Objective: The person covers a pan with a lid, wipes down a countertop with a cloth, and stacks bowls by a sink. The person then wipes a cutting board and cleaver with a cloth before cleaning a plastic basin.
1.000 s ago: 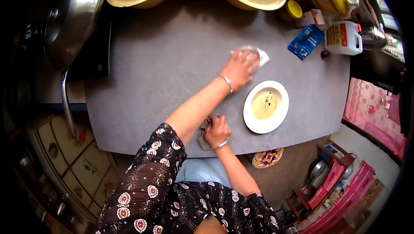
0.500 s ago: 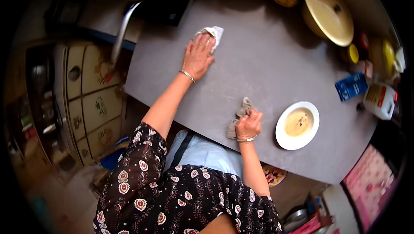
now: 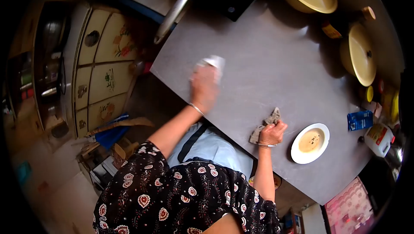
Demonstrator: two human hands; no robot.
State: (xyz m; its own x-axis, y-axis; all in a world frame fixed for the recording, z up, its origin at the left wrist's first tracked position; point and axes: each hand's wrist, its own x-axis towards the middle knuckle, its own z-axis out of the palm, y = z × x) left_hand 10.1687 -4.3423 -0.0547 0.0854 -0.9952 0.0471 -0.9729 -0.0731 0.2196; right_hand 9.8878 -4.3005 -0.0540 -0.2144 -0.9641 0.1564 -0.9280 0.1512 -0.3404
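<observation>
Smeared by motion, my left hand (image 3: 204,88) presses down on a crumpled white cloth (image 3: 215,62) against the grey tabletop (image 3: 254,70). Part of the cloth pokes out past the fingertips; the rest is hidden under the hand. Close to the table's front edge, my right hand (image 3: 271,135) is closed around a bunched grey-brown rag (image 3: 257,135), whose ends stick out on either side of the fist. To the right of that hand stands a white bowl (image 3: 324,135) holding a pale liquid with dark specks.
Two yellow basins (image 3: 361,55) line the back right, with a bottle (image 3: 331,30) between them. A blue packet (image 3: 360,120) and a white jug (image 3: 379,140) stand at the right edge. At the far left a pan handle (image 3: 177,14) juts out over the table edge near a dark cooktop (image 3: 233,7).
My left hand has drawn the white cloth nearer to the table's front edge. My right hand still grips the rag. The camera view has shifted and turned.
</observation>
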